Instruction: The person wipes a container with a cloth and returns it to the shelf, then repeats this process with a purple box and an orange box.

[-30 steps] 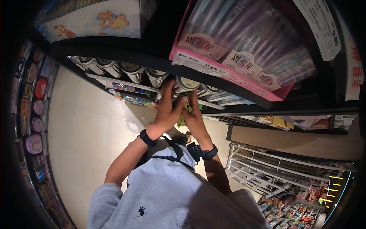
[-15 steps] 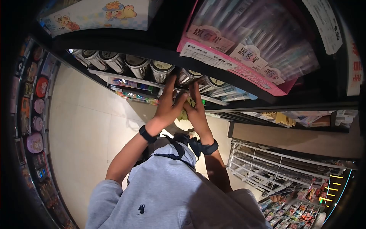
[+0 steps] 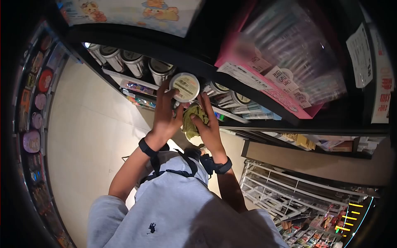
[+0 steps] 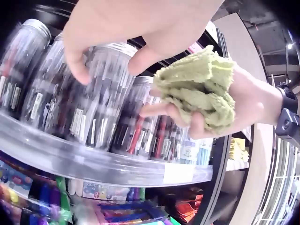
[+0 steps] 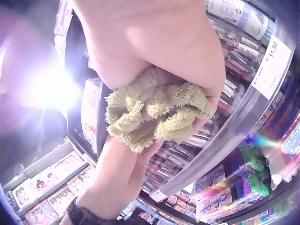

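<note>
A clear jar of pens (image 3: 188, 84) with a pale label on its round lid tips out from the shelf row toward me. My left hand (image 3: 164, 113) grips it near the top, fingers and thumb on opposite sides, as the left wrist view shows. Just right of that jar is my right hand (image 3: 210, 130), which clutches a crumpled green cloth (image 5: 159, 110). Its thumb lies over the cloth, and a couple of its fingers stretch toward the jars in the left wrist view. Similar jars (image 4: 30, 70) stand on either side.
A clear shelf lip (image 4: 112, 164) runs in front of the jars, with packs of coloured pens (image 4: 112, 208) below. Above is a black shelf edge (image 3: 124, 39) and a pink display box (image 3: 285, 101). Another stocked shelf (image 3: 31, 140) lines the left, and a white rack (image 3: 285, 188) stands at right.
The jar earlier between my hands has gone back into the row. Both hands have shifted left to the neighbouring jar, now tilted outward. The cloth stays in my right hand. The head view has turned slightly.
</note>
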`<state>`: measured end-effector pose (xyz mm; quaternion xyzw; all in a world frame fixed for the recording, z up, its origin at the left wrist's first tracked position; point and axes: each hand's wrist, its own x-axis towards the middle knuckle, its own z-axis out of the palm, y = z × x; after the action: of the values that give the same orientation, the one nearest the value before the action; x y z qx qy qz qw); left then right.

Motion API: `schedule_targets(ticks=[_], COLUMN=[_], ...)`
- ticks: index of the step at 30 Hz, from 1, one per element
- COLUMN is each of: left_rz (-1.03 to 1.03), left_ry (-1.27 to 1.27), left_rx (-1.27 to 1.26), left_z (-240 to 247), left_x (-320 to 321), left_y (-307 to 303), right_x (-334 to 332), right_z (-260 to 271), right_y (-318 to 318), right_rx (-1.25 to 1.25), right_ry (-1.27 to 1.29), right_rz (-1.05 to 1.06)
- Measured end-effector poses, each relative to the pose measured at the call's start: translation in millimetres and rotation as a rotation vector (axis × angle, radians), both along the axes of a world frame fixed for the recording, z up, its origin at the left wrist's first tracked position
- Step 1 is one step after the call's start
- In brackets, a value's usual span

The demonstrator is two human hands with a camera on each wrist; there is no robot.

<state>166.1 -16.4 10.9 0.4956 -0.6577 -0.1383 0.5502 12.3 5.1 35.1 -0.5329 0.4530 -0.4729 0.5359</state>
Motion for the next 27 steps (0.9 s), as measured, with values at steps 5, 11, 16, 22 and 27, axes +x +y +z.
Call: schedule_targets(ticks=[5,11,16,22,27], left_rz=[0.089,-0.144,-0.338,-0.43,-0.29], left_ry=[0.057,0.344,0.198,0.096,0.151], left_rx=[0.093,0.199,0.229,0.356,0.293], left_z=[6.3,14.6,56.7,90.8,101.3], left_x=[-2.1,3.0,-11.0,-23.1,-45.0], left_y=[-0.5,16.7,60.6,94.4,91.8], right_x=[0.2,-12.5,-20.9,-56.0,-38.0], right_z=[-5.8,19.2,47.4,8.2,34.7], right_y=[6.4,17.2,40.6,60.1,72.7], right_rx=[0.077,0.035,-0.547,-0.381,-0.514], right_ry=[0.001,0.013,0.248,0.03,0.088], right_rz=[0.026,-0.157,-0.17,-0.192,-0.346])
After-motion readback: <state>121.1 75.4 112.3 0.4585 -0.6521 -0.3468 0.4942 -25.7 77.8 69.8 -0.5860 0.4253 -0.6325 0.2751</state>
